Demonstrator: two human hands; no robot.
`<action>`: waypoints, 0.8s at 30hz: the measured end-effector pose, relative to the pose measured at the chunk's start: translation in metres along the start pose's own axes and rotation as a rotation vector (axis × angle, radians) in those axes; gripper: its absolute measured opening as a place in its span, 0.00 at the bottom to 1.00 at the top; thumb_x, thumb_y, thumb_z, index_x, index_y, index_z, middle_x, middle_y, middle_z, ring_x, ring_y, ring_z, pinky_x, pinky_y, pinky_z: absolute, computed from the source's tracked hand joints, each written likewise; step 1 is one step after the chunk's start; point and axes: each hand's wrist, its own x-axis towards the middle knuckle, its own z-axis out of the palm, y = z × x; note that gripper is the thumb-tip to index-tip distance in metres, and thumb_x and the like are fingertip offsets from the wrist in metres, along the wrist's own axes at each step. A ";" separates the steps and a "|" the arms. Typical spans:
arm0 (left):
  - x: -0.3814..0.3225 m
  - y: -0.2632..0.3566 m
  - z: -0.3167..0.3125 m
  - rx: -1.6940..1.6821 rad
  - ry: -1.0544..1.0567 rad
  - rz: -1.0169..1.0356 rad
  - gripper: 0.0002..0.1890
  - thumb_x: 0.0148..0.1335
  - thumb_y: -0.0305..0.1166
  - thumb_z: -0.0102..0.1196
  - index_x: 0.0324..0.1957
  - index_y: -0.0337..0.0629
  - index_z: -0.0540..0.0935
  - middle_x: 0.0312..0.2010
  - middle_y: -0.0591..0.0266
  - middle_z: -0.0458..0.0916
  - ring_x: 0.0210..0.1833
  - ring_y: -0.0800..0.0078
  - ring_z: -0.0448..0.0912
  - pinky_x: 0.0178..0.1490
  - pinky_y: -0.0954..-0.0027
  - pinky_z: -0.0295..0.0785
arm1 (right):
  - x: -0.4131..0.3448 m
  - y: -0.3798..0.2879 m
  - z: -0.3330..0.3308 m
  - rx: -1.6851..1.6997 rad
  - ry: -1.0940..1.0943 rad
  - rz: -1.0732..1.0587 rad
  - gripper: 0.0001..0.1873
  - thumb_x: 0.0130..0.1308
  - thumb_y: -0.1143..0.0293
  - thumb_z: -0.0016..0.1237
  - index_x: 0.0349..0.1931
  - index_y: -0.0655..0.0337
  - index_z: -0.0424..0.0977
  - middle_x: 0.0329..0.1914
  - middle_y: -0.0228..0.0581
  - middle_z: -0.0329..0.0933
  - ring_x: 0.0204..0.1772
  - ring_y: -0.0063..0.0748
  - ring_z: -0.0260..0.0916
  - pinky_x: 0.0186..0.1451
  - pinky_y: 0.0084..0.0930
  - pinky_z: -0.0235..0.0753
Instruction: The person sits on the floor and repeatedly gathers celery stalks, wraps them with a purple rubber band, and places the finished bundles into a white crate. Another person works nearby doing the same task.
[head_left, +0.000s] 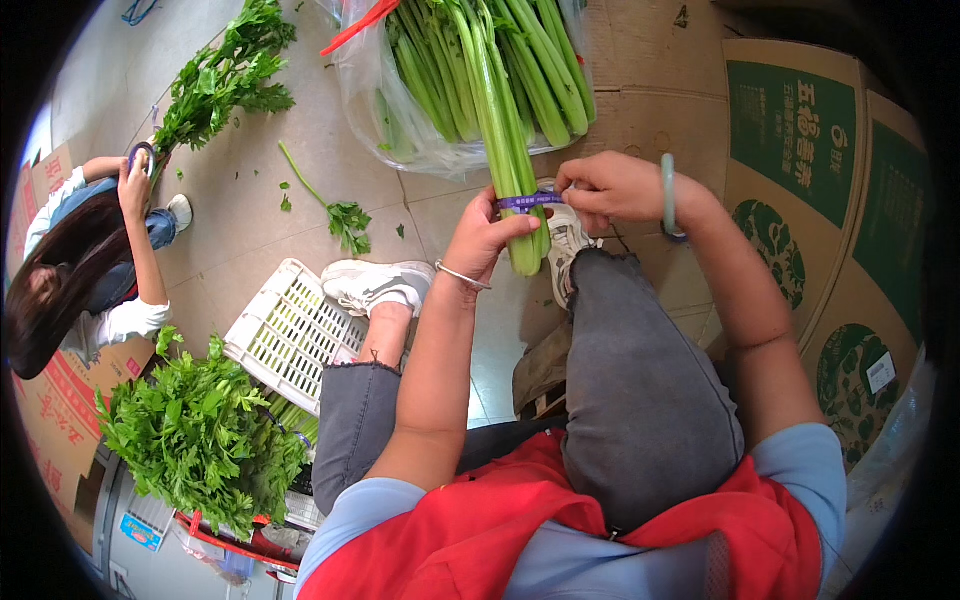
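My left hand (484, 232) is closed around the lower end of a bunch of celery (510, 150), its thumb across the stalks. A purple printed tape (525, 201) goes around the stalks just above that thumb. The fingers of my right hand (607, 191) pinch the tape's free end, drawn out to the right of the bunch. Beyond the bunch, more celery stalks (427, 82) lie in a clear plastic bag (360, 112) on the floor, and the leafy tops are out of view.
At the left a co-worker (97, 247) holds leafy celery (217, 82) and a purple roll. A white plastic basket (292, 330) stands by my left shoe, with leafy celery (202, 435) beside it. Printed cardboard boxes (787, 150) stand at the right. A loose celery sprig (346, 225) lies on the floor.
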 end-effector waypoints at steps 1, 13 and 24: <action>0.000 0.002 0.001 -0.055 -0.072 0.026 0.26 0.53 0.28 0.65 0.54 0.35 0.72 0.43 0.55 0.82 0.46 0.68 0.82 0.53 0.64 0.77 | 0.005 0.005 0.005 0.109 -0.064 0.047 0.18 0.68 0.56 0.46 0.40 0.66 0.76 0.24 0.48 0.76 0.28 0.42 0.75 0.35 0.37 0.72; -0.010 0.011 0.045 -0.138 0.066 -0.204 0.15 0.62 0.41 0.63 0.39 0.38 0.79 0.29 0.61 0.79 0.27 0.69 0.79 0.30 0.68 0.76 | 0.007 0.065 -0.023 0.517 -0.342 -0.074 0.18 0.74 0.53 0.44 0.34 0.58 0.73 0.17 0.25 0.64 0.18 0.22 0.57 0.22 0.22 0.56; -0.050 0.006 0.043 -0.141 -0.007 -0.280 0.21 0.62 0.38 0.62 0.51 0.36 0.73 0.38 0.54 0.80 0.41 0.66 0.81 0.44 0.64 0.78 | -0.004 0.098 -0.004 0.458 0.080 -0.024 0.22 0.75 0.46 0.38 0.46 0.56 0.74 0.39 0.32 0.80 0.34 0.18 0.66 0.35 0.20 0.66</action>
